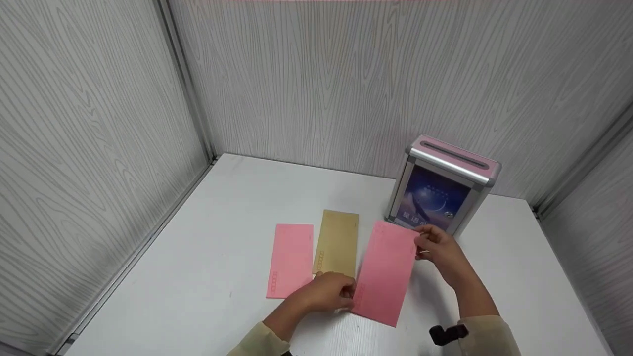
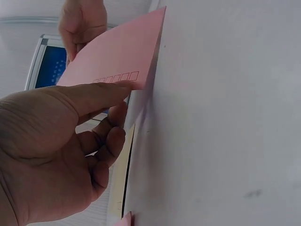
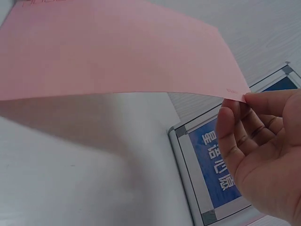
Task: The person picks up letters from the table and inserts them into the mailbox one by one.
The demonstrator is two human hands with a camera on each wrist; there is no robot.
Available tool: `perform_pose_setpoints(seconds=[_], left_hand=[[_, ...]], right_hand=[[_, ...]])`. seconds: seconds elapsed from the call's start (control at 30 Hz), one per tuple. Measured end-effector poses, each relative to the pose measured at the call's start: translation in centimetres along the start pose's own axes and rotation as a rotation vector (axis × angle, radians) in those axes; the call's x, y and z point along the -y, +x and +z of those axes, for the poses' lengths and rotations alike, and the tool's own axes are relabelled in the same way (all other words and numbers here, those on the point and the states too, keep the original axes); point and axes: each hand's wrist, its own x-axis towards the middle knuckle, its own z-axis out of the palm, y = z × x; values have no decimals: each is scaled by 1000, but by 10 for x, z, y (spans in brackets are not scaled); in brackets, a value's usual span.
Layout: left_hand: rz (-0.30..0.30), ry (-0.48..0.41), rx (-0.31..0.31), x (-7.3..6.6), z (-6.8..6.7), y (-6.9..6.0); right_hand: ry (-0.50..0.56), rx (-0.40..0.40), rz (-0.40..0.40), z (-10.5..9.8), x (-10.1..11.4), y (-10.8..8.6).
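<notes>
The pink envelope (image 1: 384, 273) is hovering before the slotted box (image 1: 437, 185), likely handling light and creasing easily; corners are seeming safest: my left hand (image 1: 327, 292) is pinching the farther, my right hand (image 1: 441, 249) the boxward one.

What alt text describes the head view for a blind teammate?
A person's left hand and right hand hold a pink envelope above a white table. A tan envelope and second pink envelope lie to its left; a slot-topped box stands behind.
</notes>
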Motion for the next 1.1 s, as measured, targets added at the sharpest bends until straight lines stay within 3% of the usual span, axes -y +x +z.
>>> perform_pose_setpoints(seconds=[0.13, 0.27, 0.47, 0.63, 1.1], left_hand=[[21, -22, 11, 0, -10, 0], [47, 13, 7, 0, -17, -1], [42, 55, -32, -1, -23, 0], [49, 50, -33, -3, -25, 0], [60, -123, -28, -12, -36, 3]], right_hand=[[27, 16, -13, -1, 12, -6], [61, 28, -32, 0, 23, -11], [79, -49, -91, 4, 37, -15], [48, -97, -91, 5, 45, -19], [-38, -155, -174, 10, 77, -30]])
